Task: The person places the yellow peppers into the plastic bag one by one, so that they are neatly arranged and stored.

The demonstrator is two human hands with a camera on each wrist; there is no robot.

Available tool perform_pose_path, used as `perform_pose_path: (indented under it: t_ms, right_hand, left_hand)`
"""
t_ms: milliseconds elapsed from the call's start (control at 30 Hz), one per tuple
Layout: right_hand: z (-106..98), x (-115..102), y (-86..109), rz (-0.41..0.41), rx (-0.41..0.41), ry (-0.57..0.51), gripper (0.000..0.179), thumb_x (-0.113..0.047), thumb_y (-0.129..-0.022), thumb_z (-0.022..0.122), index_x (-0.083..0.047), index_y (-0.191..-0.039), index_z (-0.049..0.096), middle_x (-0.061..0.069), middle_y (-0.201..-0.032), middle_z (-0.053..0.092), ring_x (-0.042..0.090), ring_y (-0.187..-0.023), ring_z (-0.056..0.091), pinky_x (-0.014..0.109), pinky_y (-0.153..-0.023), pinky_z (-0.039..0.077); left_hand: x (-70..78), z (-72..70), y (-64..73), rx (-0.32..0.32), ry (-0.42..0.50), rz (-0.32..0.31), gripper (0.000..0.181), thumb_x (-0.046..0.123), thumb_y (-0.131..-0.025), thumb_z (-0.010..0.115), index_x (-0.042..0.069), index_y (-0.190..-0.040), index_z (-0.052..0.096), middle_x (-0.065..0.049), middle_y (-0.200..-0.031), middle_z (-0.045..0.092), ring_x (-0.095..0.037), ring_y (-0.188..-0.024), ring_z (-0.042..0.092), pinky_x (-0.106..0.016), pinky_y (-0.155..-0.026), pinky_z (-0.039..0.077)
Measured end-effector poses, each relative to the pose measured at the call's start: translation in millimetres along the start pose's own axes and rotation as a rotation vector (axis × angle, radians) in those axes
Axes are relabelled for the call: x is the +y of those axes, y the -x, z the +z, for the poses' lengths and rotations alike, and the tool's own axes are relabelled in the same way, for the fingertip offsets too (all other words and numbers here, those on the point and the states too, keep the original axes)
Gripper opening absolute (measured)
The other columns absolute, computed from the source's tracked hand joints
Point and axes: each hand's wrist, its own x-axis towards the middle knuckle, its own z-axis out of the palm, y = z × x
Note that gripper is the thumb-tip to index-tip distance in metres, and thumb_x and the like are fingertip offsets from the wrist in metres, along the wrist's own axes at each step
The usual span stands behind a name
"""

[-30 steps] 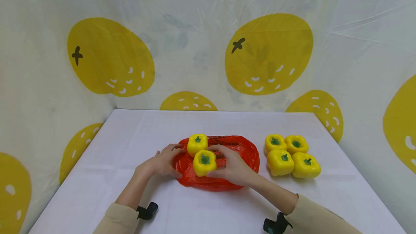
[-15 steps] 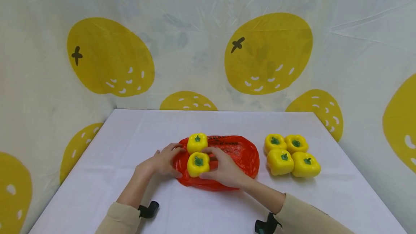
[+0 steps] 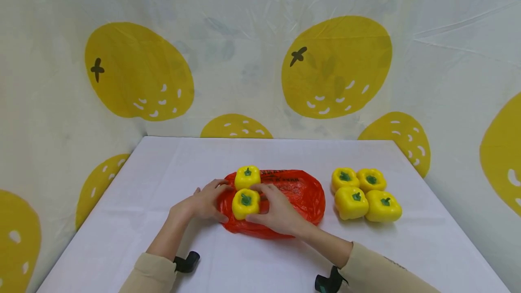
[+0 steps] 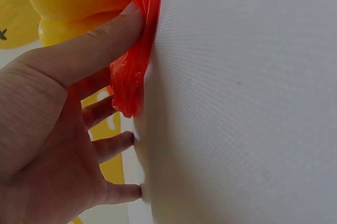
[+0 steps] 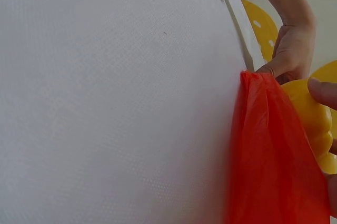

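Currently, four glossy, blocky yellow bell peppers (image 3: 351, 205) with green stems are sitting in a close two-by-two cluster to the right of a crinkled red plastic bag (image 3: 307, 200) with black lettering. Beneath the bag, a table covered in white cloth (image 3: 195, 159) is spreading out; behind it, a pale sheet printed with big yellow fruit shapes (image 3: 240, 71) is hanging. On the bag's left part, a rear yellow pepper (image 3: 246, 177) is sitting directly behind a front yellow pepper (image 3: 245, 207), which is partly hiding it.

The left hand (image 3: 208, 200) is curving around the bag's left end, its fingers spread and only loosely bent, its thumb touching the red edge. The right hand (image 3: 276, 211) is lying over the bag's near side, its thumb and fingers gripping the front yellow pepper from the right. Beige sleeves (image 3: 150, 268) and black wrist cameras (image 3: 188, 262) are showing on the near side of the bag.

The front yellow pepper is standing roughly upright, its green stem pointing upward; the rear one's stem is also pointing up. The bag's long axis is running left to right; whether the gripped pepper is resting fully on it, I cannot tell
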Motion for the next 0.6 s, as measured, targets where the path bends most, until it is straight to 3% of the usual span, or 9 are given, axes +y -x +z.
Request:
perform_pose_path:
  t_ms: [367, 600]
  right_hand:
    - [0.0, -1.2, 1.3, -0.026, 0.016, 0.036, 0.074, -0.04, -0.084, 0.086, -0.018, -0.145, 0.052, -0.002, -0.134, 0.053, 0.022, -0.125, 0.052, 0.044, -0.098, 0.054]
    - [-13.4, -0.8, 6.4, -0.068, 0.022, -0.014, 0.07, -0.039, -0.084, 0.086, -0.015, -0.141, 0.054, 0.007, -0.134, 0.055, 0.028, -0.121, 0.056, 0.047, -0.094, 0.056]
  left_hand:
    - [-1.3, -0.2, 0.2, -0.007, 0.004, -0.007, 0.083, 0.026, -0.075, 0.092, 0.019, -0.148, 0.053, -0.009, -0.156, 0.039, -0.035, -0.146, 0.031, -0.078, -0.112, 0.015]
    - [-1.2, -0.3, -0.4, -0.01, 0.003, -0.007, 0.083, 0.027, -0.075, 0.092, 0.02, -0.147, 0.053, -0.009, -0.157, 0.038, -0.035, -0.146, 0.031, -0.078, -0.112, 0.014]
